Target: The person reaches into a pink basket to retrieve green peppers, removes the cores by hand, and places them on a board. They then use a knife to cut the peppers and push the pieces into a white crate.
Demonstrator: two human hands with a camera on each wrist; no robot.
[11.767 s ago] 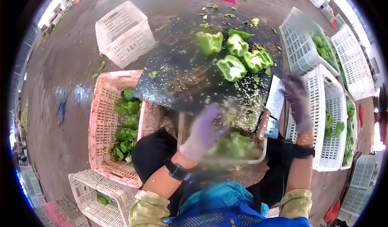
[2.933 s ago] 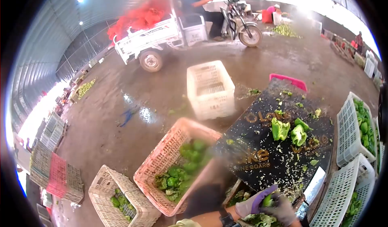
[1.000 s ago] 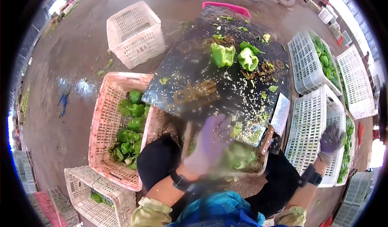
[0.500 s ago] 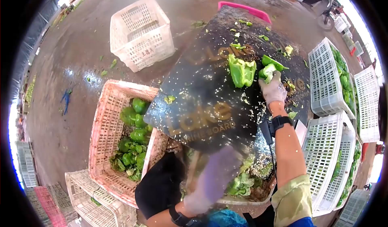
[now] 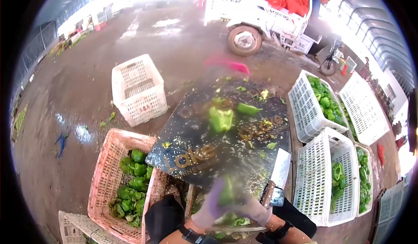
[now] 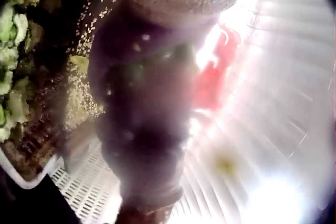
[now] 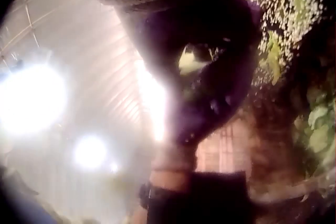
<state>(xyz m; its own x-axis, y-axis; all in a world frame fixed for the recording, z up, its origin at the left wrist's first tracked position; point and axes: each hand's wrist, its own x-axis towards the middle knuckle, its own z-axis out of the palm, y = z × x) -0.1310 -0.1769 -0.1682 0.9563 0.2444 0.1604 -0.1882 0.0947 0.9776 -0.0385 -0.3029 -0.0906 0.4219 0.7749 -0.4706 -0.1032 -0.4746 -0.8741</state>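
In the head view my gloved left hand [image 5: 211,207] and gloved right hand [image 5: 253,210] meet over the near edge of the black board [image 5: 187,135], both gripping a green bell pepper piece [image 5: 227,192]. The pepper's pale inside [image 7: 190,62] shows between the fingers in the right wrist view. Blur and the gloves hide most of it. Farther up the board lie a cut pepper half [image 5: 220,119] and a smaller pepper slice [image 5: 248,109], among scattered seeds. A wooden-handled cleaver [image 5: 280,171] lies along the board's right edge.
A trimmings bin [image 6: 31,183] sits below my hands. To the left stand a pinkish crate [image 5: 98,183] of peppers and a white crate [image 5: 146,109]. More crates [image 5: 311,187] with peppers line the right. Beyond, a person sits on a cargo tricycle [image 5: 261,18].
My right hand has come back from the far part of the board with the pepper half and joined my left hand. The head view has tilted up, bringing the tricycle into sight.
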